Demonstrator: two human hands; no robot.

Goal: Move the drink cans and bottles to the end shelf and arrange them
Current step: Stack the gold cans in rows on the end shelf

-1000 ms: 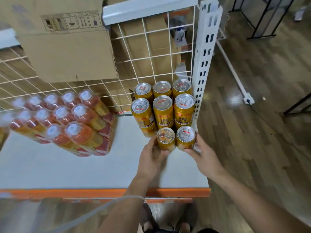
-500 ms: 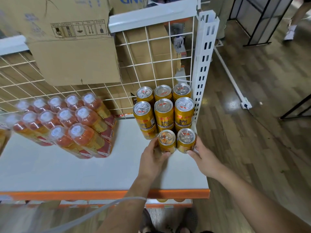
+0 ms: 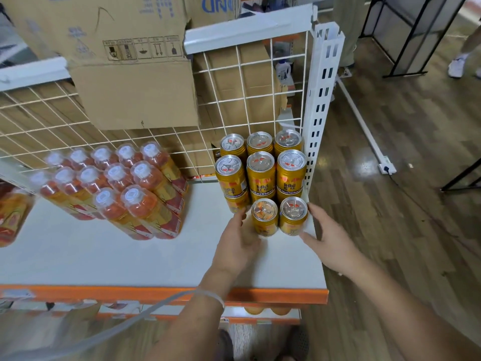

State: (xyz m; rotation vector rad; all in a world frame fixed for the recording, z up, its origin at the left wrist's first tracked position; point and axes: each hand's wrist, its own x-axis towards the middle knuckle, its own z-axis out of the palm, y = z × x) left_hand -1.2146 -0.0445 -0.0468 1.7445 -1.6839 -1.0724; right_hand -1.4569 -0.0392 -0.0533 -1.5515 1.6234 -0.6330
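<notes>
Gold RedBull cans (image 3: 261, 178), white shelf (image 3: 104, 256)

We're in a shop: a white shelf (image 3: 104, 256) with an orange price rail (image 3: 130, 293), wire-grid back panel (image 3: 260, 87), slotted upright (image 3: 321, 108), stacked cans (image 3: 261, 173) right, shrink-wrapped bottles (image 3: 135, 183) left, cartons (image 3: 125, 61) behind.
</notes>
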